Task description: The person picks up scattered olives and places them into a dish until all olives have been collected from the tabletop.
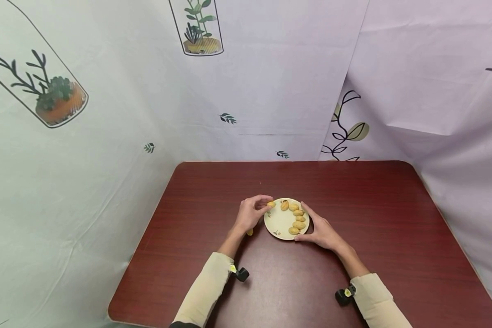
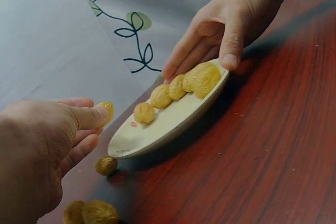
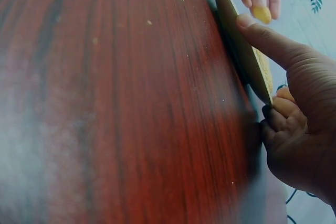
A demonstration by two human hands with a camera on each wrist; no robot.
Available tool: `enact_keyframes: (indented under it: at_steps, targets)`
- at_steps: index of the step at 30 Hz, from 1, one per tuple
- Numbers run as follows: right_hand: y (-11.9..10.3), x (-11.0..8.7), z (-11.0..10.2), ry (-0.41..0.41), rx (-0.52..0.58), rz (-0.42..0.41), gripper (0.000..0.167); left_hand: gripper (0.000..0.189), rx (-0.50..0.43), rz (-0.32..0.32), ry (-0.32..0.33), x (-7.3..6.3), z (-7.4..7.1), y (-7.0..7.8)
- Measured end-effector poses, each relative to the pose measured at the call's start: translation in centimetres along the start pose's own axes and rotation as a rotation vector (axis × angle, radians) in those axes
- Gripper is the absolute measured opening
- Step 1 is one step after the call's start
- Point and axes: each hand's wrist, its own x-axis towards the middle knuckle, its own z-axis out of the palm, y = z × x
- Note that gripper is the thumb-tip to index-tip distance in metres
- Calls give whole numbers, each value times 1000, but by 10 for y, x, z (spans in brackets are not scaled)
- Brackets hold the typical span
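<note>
A small cream plate point(image 1: 278, 224) with a printed pattern on its rim sits on the table. Several yellow, wrinkled, walnut-like nuts point(image 1: 299, 225) lie on it in a curved row along its right and far edge. Between thumb and fingertips my left hand point(image 1: 250, 213) pinches another walnut point(image 2: 107, 113), held just above the plate's left rim. My right hand point(image 1: 323, 231) grips the plate from the right, its thumb on the near rim and fingers at the far side. Beside the plate, more walnuts point(image 2: 100, 212) rest on the table, partly hidden by the left wrist in the head view.
The dark red wood-grain table point(image 1: 295, 282) has rounded corners. Pale printed cloth point(image 1: 270, 91) hangs behind it and along both sides. One more walnut point(image 2: 106, 166) lies on the tabletop close to the plate's left end.
</note>
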Motion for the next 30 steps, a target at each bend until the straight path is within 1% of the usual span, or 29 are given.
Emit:
enact_keyframes:
  at_steps: [6, 15, 25, 30]
  targets:
    - [1, -1, 0, -6, -1, 5, 120, 24, 4, -37, -11, -1, 11, 1]
    - [0, 0, -1, 1, -7, -4, 120, 23, 26, -6, -9, 0, 27, 4]
    - [0, 0, 0, 6, -5, -8, 119, 20, 75, -21, 10, -3, 38, 8]
    - [1, 0, 0, 10, -8, -9, 119, 19, 80, -24, 16, -4, 42, 10]
